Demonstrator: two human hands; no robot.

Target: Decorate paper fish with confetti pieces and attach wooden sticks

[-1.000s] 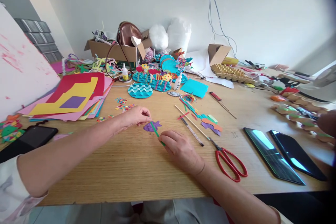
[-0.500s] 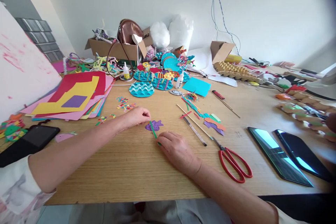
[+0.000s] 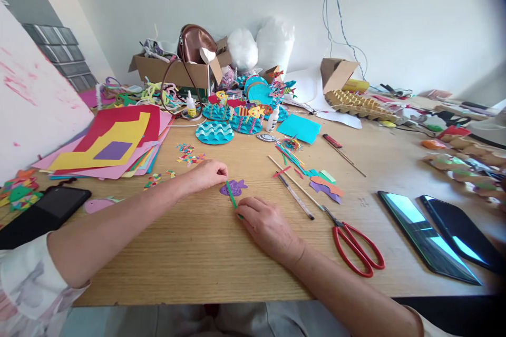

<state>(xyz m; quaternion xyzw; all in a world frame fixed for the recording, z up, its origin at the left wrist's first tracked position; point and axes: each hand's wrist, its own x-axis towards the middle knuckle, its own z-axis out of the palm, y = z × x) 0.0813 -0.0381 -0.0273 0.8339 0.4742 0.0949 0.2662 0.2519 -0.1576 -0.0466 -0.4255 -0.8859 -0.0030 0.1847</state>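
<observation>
A narrow green strip (image 3: 231, 194) is stretched between my two hands, slanting over a purple paper fish (image 3: 239, 187) on the wooden table. My left hand (image 3: 213, 171) pinches its upper end. The lower end sits under the closed fingers of my right hand (image 3: 263, 224), which rests on the table just below the fish. A pen (image 3: 296, 197) and a thin wooden stick (image 3: 294, 181) lie to the right. Farther right are red-handled scissors (image 3: 358, 247). Small coloured paper bits (image 3: 190, 158) are scattered beyond my left hand.
Coloured sheets (image 3: 114, 139) are stacked at the left, above a black phone (image 3: 59, 205). Glue bottles (image 3: 272, 119), wavy blue discs (image 3: 214, 133) and a cardboard box (image 3: 185, 75) stand at the back. Two dark glossy devices (image 3: 427, 237) lie at the right, and paper scraps (image 3: 326, 187) lie nearer the middle.
The camera view has shifted slightly, moving objects on the right a little farther right in the picture. Both hands and the green strip keep nearly the same pose.
</observation>
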